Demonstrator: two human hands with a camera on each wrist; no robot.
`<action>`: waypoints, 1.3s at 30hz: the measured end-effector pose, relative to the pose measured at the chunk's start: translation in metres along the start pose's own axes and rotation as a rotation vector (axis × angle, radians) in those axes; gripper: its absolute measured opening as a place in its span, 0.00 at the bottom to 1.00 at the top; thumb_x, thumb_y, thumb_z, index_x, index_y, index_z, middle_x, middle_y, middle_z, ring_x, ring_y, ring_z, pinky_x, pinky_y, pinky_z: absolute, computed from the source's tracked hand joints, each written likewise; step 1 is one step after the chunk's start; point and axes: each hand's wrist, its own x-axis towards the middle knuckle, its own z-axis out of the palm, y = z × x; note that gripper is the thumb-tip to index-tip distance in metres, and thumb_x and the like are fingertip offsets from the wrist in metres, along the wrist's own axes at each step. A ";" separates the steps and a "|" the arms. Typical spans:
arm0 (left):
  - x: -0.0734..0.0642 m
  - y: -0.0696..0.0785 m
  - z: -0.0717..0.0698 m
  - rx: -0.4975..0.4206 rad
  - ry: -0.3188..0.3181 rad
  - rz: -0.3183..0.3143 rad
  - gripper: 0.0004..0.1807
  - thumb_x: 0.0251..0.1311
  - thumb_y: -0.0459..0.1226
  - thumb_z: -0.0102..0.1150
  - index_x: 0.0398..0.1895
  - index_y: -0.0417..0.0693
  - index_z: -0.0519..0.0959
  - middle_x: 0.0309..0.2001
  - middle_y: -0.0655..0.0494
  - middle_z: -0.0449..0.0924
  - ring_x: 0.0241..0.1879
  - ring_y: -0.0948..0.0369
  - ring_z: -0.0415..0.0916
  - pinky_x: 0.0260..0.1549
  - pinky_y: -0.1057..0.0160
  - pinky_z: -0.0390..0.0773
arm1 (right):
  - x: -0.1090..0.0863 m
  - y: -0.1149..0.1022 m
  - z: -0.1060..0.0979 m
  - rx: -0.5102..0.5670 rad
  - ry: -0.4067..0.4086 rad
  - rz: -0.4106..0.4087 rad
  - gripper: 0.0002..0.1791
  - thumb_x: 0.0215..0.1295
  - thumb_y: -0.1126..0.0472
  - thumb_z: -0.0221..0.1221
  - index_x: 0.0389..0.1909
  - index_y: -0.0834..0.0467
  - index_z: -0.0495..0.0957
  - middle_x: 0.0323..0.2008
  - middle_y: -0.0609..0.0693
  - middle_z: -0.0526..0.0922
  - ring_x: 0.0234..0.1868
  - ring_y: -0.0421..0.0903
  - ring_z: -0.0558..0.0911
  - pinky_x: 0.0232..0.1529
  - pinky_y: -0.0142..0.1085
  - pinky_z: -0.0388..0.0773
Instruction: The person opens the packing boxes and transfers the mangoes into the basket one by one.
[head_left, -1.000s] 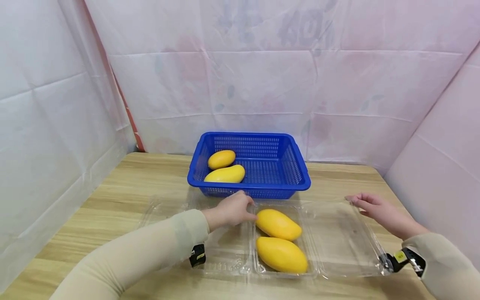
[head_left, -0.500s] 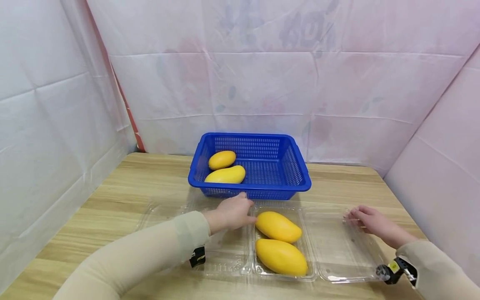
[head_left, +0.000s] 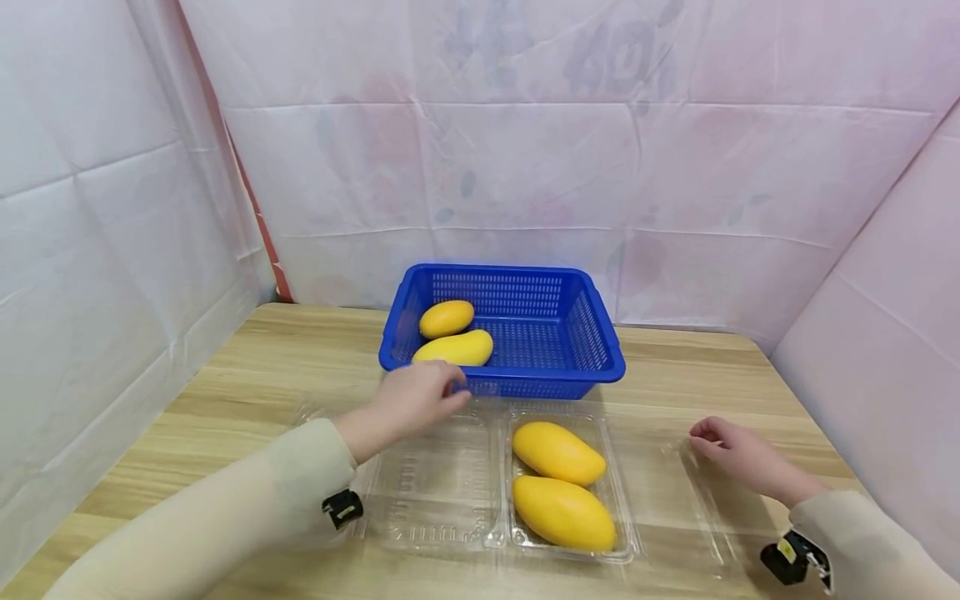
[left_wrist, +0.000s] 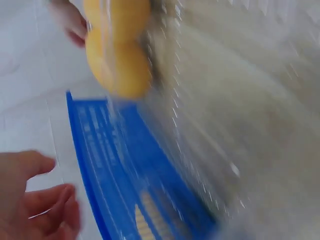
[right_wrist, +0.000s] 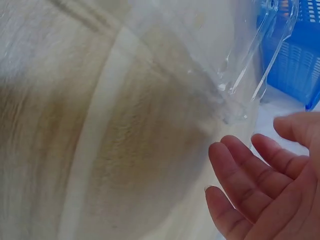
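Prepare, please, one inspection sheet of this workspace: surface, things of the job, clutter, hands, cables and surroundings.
Surface: wood-patterned table.
Job's things: two mangoes in an open clear container; two more in the blue basket behind; a second container at the left, nothing seen inside.
Clutter: nothing seen.
Left hand: near the basket's front, holding nothing.
Right hand: beside the outer edge of the clear lid; contact cannot be told.
Cables: nothing seen.
Surroundings: pale sheets behind and at both sides.
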 end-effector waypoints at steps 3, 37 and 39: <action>0.000 -0.016 -0.004 0.089 0.151 -0.029 0.16 0.60 0.46 0.57 0.44 0.45 0.81 0.34 0.55 0.77 0.34 0.58 0.72 0.34 0.60 0.75 | 0.000 -0.008 -0.002 -0.012 -0.012 -0.018 0.11 0.66 0.61 0.54 0.41 0.67 0.73 0.38 0.58 0.80 0.40 0.56 0.80 0.37 0.45 0.76; 0.014 -0.079 0.002 -0.034 -0.171 -0.433 0.66 0.46 0.78 0.33 0.72 0.35 0.36 0.72 0.37 0.35 0.70 0.40 0.34 0.60 0.35 0.40 | 0.019 -0.153 0.047 -0.254 0.007 -0.319 0.24 0.58 0.48 0.62 0.49 0.61 0.76 0.45 0.53 0.79 0.44 0.49 0.78 0.46 0.45 0.75; 0.015 -0.079 0.001 -0.032 -0.177 -0.429 0.65 0.46 0.78 0.33 0.72 0.35 0.36 0.72 0.37 0.34 0.69 0.40 0.34 0.60 0.35 0.41 | 0.020 -0.154 0.047 -0.257 0.005 -0.312 0.26 0.58 0.47 0.62 0.50 0.62 0.76 0.45 0.54 0.79 0.44 0.49 0.78 0.46 0.46 0.75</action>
